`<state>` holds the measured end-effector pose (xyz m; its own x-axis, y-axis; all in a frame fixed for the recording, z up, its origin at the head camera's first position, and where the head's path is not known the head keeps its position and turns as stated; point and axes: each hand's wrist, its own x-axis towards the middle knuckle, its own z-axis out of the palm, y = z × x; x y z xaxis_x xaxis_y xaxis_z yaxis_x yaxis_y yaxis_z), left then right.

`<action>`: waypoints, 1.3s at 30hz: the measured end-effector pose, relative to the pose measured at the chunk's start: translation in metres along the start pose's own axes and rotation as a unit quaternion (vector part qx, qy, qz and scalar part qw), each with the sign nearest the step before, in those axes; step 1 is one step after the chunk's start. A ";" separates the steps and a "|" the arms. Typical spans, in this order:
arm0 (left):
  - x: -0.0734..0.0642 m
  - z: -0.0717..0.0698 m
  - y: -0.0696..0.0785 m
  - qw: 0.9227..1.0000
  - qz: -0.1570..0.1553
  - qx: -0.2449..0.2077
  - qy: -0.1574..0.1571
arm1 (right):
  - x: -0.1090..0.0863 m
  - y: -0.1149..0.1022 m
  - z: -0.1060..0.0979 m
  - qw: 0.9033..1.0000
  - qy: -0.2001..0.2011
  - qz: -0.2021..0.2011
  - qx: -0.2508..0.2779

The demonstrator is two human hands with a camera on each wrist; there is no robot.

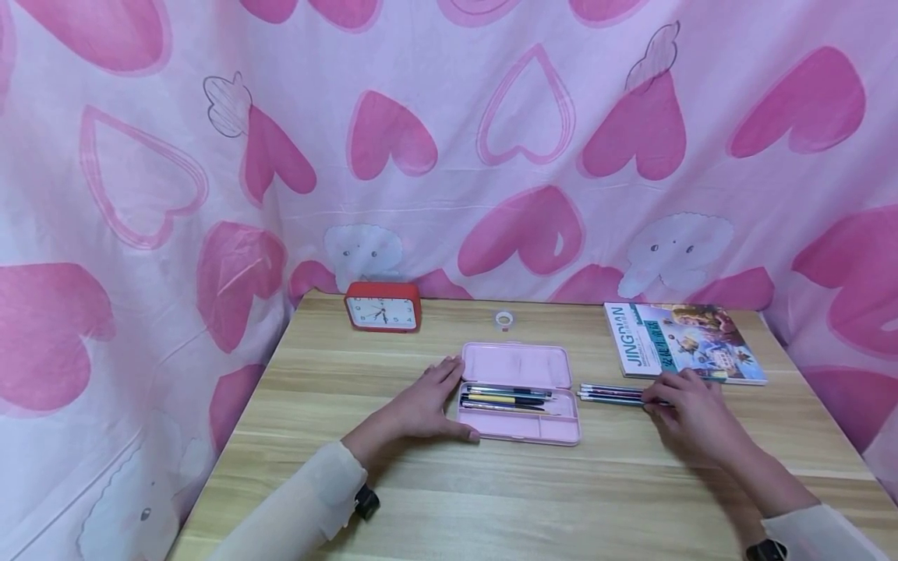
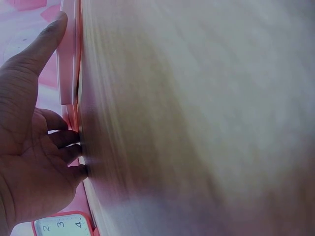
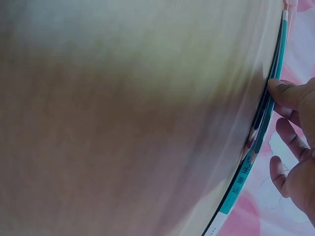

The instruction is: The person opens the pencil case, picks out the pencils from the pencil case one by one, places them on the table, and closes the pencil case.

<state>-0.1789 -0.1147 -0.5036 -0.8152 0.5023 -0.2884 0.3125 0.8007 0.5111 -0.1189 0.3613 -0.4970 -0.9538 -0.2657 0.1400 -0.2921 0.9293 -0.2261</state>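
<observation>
A pink pencil case (image 1: 561, 430) lies on the table with its lid folded back. Several pencils (image 1: 505, 399), one of them yellow, fill its long upper compartment. My left hand (image 1: 429, 403) rests at the case's left side, thumb by the lower corner and fingers by the lid; the left wrist view shows its fingers (image 2: 66, 138) relaxed and spread from the thumb. To the right of the case, a small bundle of pencils (image 1: 609, 394) lies lengthwise, pointing at it. My right hand (image 1: 694, 407) pinches the bundle near its right end between thumb and fingers.
Behind my right hand is a magazine (image 1: 701, 343) with a colourful cover. A red alarm clock (image 1: 383, 307) stands at the back left, and a small roll of tape (image 1: 503, 319) lies behind the case. A pink heart-patterned curtain (image 1: 421, 195) hangs along the table's back edge.
</observation>
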 end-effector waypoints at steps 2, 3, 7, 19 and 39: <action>0.000 0.000 0.000 1.000 0.001 0.003 0.000 | 0.000 0.000 0.002 1.000 0.002 0.000 -0.001; -0.001 0.000 0.001 1.000 0.002 0.003 -0.001 | -0.001 0.001 0.002 1.000 0.002 0.000 -0.001; -0.001 -0.001 0.002 1.000 -0.001 0.004 -0.001 | -0.002 0.000 0.005 1.000 0.006 -0.001 -0.004; -0.001 -0.002 0.003 1.000 -0.004 -0.004 -0.003 | -0.001 0.000 0.006 0.999 0.033 -0.014 -0.006; -0.002 -0.002 0.003 1.000 0.002 0.002 0.001 | 0.042 -0.075 -0.002 0.995 0.048 -0.088 0.028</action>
<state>-0.1768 -0.1139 -0.4998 -0.8156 0.5038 -0.2847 0.3171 0.8006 0.5084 -0.1367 0.2809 -0.4719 -0.8772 -0.3951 0.2727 -0.4602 0.8538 -0.2436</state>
